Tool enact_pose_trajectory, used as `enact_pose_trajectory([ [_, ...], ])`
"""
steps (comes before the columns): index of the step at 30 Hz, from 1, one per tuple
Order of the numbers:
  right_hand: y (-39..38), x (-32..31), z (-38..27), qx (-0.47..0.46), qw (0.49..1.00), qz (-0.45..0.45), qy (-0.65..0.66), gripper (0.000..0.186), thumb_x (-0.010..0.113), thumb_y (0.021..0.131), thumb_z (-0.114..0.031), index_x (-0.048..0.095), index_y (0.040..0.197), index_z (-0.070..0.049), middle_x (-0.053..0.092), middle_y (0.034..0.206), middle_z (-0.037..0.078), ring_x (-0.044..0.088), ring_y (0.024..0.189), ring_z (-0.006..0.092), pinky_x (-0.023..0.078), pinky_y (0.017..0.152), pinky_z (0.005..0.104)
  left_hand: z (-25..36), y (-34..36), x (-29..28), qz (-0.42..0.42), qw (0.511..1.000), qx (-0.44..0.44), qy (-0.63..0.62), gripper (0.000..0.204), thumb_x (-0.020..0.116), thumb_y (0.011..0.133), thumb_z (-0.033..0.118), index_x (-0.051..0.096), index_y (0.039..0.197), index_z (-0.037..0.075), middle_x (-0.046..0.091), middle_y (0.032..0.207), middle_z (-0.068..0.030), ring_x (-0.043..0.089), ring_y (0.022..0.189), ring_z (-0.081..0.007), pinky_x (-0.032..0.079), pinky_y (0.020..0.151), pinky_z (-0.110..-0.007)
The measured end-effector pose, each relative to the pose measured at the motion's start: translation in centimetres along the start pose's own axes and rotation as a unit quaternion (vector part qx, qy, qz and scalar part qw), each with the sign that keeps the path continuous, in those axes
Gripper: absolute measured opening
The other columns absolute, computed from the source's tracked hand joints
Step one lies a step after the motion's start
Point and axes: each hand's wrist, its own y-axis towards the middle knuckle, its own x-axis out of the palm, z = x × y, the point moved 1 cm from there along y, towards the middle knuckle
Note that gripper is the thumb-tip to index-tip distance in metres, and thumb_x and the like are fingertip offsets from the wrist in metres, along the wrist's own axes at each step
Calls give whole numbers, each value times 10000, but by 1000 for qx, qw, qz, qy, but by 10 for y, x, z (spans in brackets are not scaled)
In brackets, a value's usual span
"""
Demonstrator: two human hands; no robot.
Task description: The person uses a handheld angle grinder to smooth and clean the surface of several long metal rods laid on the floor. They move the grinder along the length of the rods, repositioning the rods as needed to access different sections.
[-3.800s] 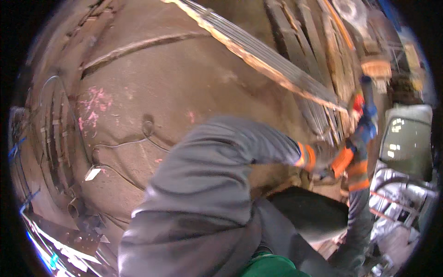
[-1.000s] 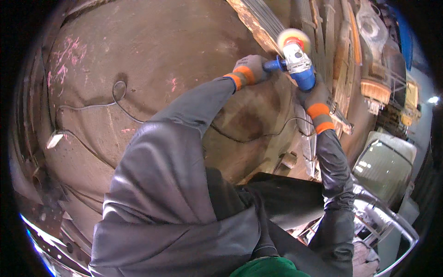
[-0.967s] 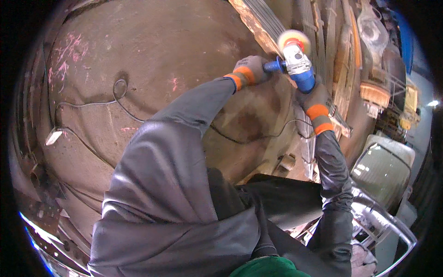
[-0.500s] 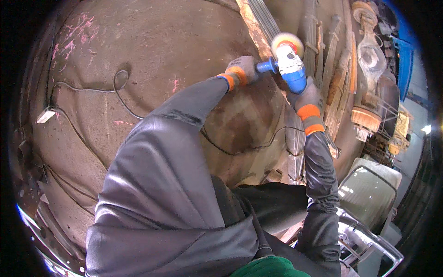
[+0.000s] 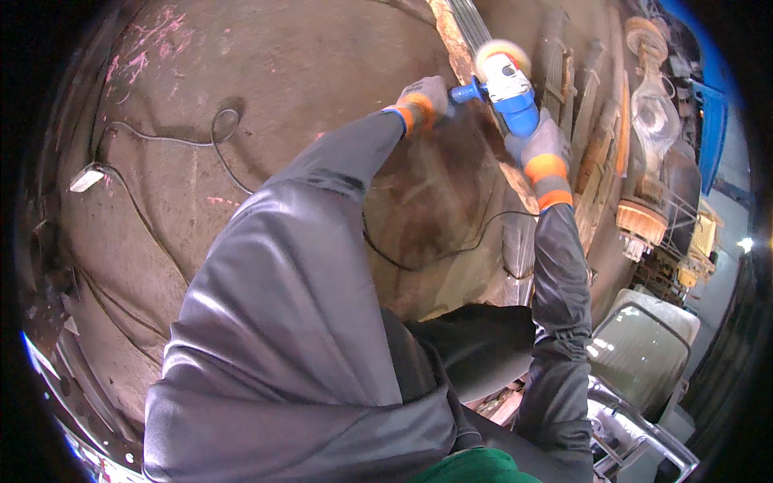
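Observation:
A blue and white angle grinder (image 5: pixel 511 92) is held out ahead of me, its pale round disc (image 5: pixel 502 60) blurred as if spinning. My left hand (image 5: pixel 428 98), in a grey glove with an orange cuff, is closed around the end of its blue side handle (image 5: pixel 465 92). At the rear of the blue body, my right hand (image 5: pixel 541 143) in a matching glove grips the grinder. Beside and under the disc runs a bundle of long metal bars (image 5: pixel 469 22) with a rough, light brown edge; whether the disc touches it I cannot tell.
A dark cord (image 5: pixel 427 266) loops over the stained brown floor (image 5: pixel 322 72). At left lies a white power strip (image 5: pixel 86 179) with more cables. Wooden planks and metal lengths (image 5: pixel 596 153) lie at right, beyond them an axle-like part (image 5: pixel 654 121) and a chair (image 5: pixel 644 350).
My head view has turned slightly. Both hands and the grinder have shifted a little farther away along the bars. Each hand keeps its hold.

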Motion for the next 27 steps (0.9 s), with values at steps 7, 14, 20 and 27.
enact_pose_trajectory([
  [7, 21, 9, -1, -24, 999, 29, 33, 560, 814, 634, -283, 604, 1113, -81, 719, 1062, 211, 688, 1018, 420, 544, 887, 489, 10, 0, -25, 44, 997, 19, 67, 347, 707, 772, 313, 762, 956, 24, 748, 899, -194, 736, 864, -354, 570, 771, -448],
  [14, 21, 7, -7, -27, 999, 19, 32, 537, 807, 643, -285, 610, 1099, -82, 716, 1077, 212, 682, 1037, 419, 541, 903, 491, 2, 1, -27, 56, 996, 15, 68, 385, 719, 765, 342, 760, 980, 25, 748, 922, -198, 736, 874, -353, 568, 782, -450],
  [20, 24, 7, -6, -24, 998, 28, 54, 527, 804, 641, -273, 611, 1097, -92, 711, 1092, 211, 677, 1055, 414, 537, 913, 486, -2, 14, -24, 17, 999, 5, 28, 433, 755, 746, 383, 760, 991, 26, 751, 925, -198, 734, 878, -356, 568, 786, -443],
  [27, 24, 5, -10, -26, 997, 50, 54, 488, 770, 643, -275, 654, 1077, -86, 719, 1054, 215, 686, 1016, 413, 530, 896, 477, -1, 16, -32, 56, 998, 21, 28, 413, 801, 725, 365, 753, 908, -2, 734, 839, -222, 737, 818, -353, 550, 755, -461],
])
